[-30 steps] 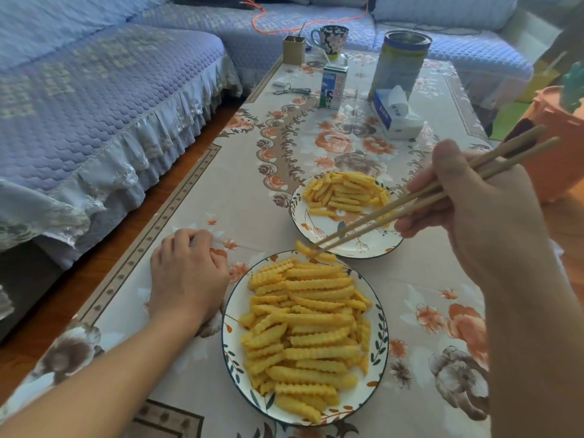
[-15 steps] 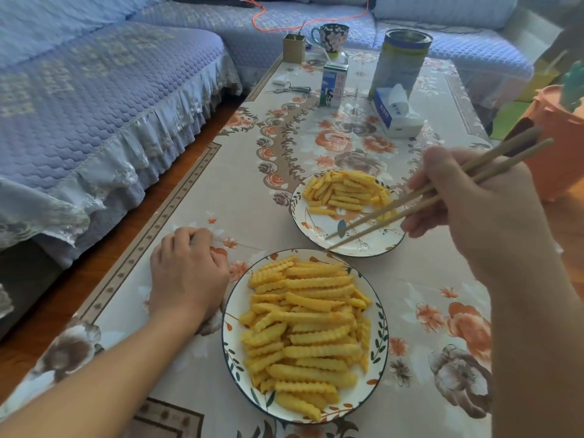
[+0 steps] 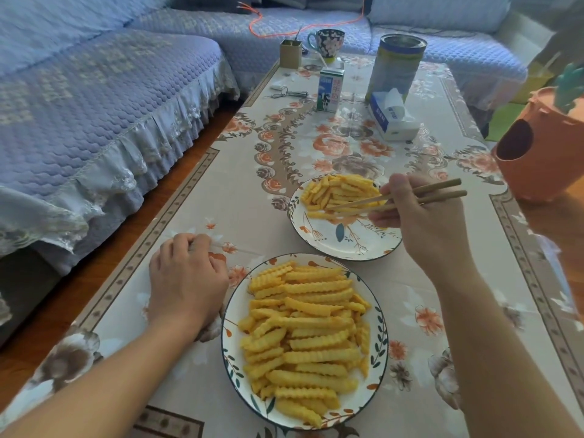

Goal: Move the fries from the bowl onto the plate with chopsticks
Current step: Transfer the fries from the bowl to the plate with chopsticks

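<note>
A low table covered with a beige floral cloth is seen beside a blue quilted sofa. The yellow crinkle-cut fries are heaped in the near white leaf-patterned dish; a smaller pile is laid on the far white floral dish. A pair of tan wooden chopsticks is pinched by the right hand, the tips being among the far pile. The left hand is rested on the cloth with curled fingers, nothing being held. A fry could be dropped on the cloth if the ridges are gripped weakly. Whether a fry is held between the tips cannot be told. Which dish is the bowl is not certain.
</note>
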The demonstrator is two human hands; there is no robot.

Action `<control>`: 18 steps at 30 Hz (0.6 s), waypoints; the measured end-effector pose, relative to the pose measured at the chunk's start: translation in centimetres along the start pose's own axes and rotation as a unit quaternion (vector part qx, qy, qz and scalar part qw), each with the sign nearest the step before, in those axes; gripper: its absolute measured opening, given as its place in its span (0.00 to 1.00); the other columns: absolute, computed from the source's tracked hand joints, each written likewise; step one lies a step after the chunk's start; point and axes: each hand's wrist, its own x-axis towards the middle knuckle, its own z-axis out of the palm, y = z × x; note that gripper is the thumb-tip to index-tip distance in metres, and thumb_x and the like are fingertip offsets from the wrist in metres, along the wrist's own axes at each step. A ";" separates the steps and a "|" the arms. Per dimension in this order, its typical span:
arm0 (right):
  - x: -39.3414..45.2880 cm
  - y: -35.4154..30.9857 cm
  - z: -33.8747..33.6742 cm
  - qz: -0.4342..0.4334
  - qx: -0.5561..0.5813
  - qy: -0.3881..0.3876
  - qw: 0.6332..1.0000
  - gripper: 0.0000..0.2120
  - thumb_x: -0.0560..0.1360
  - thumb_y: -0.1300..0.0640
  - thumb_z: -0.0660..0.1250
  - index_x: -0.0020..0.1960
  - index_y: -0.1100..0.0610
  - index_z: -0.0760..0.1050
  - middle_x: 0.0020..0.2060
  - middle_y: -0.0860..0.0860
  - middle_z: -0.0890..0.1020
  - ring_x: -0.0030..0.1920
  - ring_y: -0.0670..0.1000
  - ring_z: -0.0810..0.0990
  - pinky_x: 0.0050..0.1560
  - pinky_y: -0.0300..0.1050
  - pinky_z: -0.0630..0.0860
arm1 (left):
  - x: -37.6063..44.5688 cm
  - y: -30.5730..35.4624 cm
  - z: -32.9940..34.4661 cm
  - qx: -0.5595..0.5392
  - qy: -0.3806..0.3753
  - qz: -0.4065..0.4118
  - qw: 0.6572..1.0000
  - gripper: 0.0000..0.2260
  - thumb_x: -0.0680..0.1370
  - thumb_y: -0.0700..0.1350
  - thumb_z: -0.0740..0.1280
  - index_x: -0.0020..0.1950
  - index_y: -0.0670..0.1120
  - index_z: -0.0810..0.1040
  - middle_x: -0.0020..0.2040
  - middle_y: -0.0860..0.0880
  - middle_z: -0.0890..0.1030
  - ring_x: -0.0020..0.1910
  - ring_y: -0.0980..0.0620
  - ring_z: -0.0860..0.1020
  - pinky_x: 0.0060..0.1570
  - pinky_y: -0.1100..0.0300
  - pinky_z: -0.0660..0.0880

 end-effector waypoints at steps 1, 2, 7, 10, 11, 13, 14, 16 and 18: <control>0.1 0.1 0.1 0.003 0.002 -0.003 1.000 0.14 0.84 0.51 0.63 0.44 0.55 0.81 0.33 0.56 0.85 0.35 0.56 0.87 0.40 0.51 0.85 | 0.0 0.0 -0.1 -0.001 -0.001 0.001 1.000 0.16 0.75 0.47 0.59 0.58 0.45 0.78 0.57 0.42 0.77 0.57 0.40 0.73 0.58 0.42 0.72; 0.1 0.2 0.1 0.007 0.004 -0.005 1.000 0.15 0.84 0.51 0.63 0.43 0.56 0.80 0.32 0.56 0.85 0.35 0.56 0.87 0.39 0.51 0.85 | 0.0 0.1 -0.1 -0.001 -0.002 0.001 1.000 0.16 0.75 0.47 0.58 0.58 0.45 0.78 0.57 0.42 0.77 0.56 0.40 0.73 0.58 0.42 0.72; -0.4 -1.0 -0.3 0.008 0.037 0.003 0.999 0.18 0.85 0.50 0.62 0.42 0.59 0.79 0.31 0.59 0.84 0.31 0.59 0.85 0.33 0.49 0.84 | 0.0 -0.1 0.0 0.001 -0.002 -0.001 1.000 0.13 0.76 0.43 0.64 0.59 0.44 0.79 0.57 0.42 0.77 0.57 0.40 0.73 0.59 0.42 0.72; -1.3 -3.5 -0.9 0.000 0.079 -0.044 0.996 0.20 0.84 0.50 0.61 0.41 0.61 0.79 0.29 0.59 0.83 0.29 0.60 0.84 0.31 0.49 0.83 | 0.0 -0.1 0.1 0.001 0.006 0.002 1.000 0.12 0.76 0.44 0.62 0.57 0.44 0.78 0.57 0.42 0.77 0.57 0.40 0.73 0.58 0.42 0.72; -1.8 -4.5 -0.9 -0.001 0.095 -0.076 0.993 0.20 0.83 0.49 0.61 0.40 0.62 0.78 0.28 0.59 0.83 0.28 0.60 0.84 0.29 0.49 0.82 | 0.0 -0.1 0.1 0.002 0.008 0.004 1.000 0.12 0.76 0.44 0.62 0.57 0.45 0.78 0.56 0.42 0.77 0.56 0.40 0.73 0.57 0.42 0.72; -2.9 -6.2 -0.6 0.005 0.113 -0.138 0.984 0.21 0.79 0.47 0.62 0.38 0.62 0.78 0.26 0.58 0.82 0.26 0.61 0.83 0.27 0.49 0.82 | -0.1 -0.1 0.2 0.002 0.008 0.003 1.000 0.11 0.76 0.43 0.63 0.57 0.44 0.78 0.56 0.42 0.77 0.56 0.40 0.73 0.57 0.43 0.71; -3.5 -6.7 -0.4 0.010 0.111 -0.162 0.981 0.21 0.77 0.46 0.62 0.37 0.62 0.78 0.26 0.59 0.81 0.26 0.61 0.83 0.27 0.49 0.81 | -0.1 -0.1 0.2 0.003 0.008 0.002 1.000 0.11 0.75 0.43 0.64 0.57 0.44 0.79 0.56 0.42 0.77 0.56 0.40 0.73 0.57 0.42 0.71; -4.3 -7.4 0.1 0.018 0.098 -0.194 0.976 0.21 0.76 0.45 0.62 0.38 0.63 0.78 0.26 0.61 0.81 0.26 0.61 0.83 0.27 0.50 0.82 | -0.1 -0.1 0.2 0.000 0.011 0.000 1.000 0.11 0.75 0.42 0.66 0.57 0.44 0.79 0.56 0.42 0.77 0.56 0.39 0.73 0.57 0.42 0.71; -4.7 -7.5 0.5 0.022 0.086 -0.215 0.973 0.23 0.75 0.44 0.63 0.39 0.65 0.78 0.26 0.61 0.81 0.26 0.61 0.83 0.28 0.52 0.82 | 0.0 -0.1 0.2 -0.001 0.009 0.000 1.000 0.11 0.76 0.43 0.64 0.57 0.44 0.78 0.56 0.42 0.77 0.56 0.40 0.73 0.58 0.42 0.71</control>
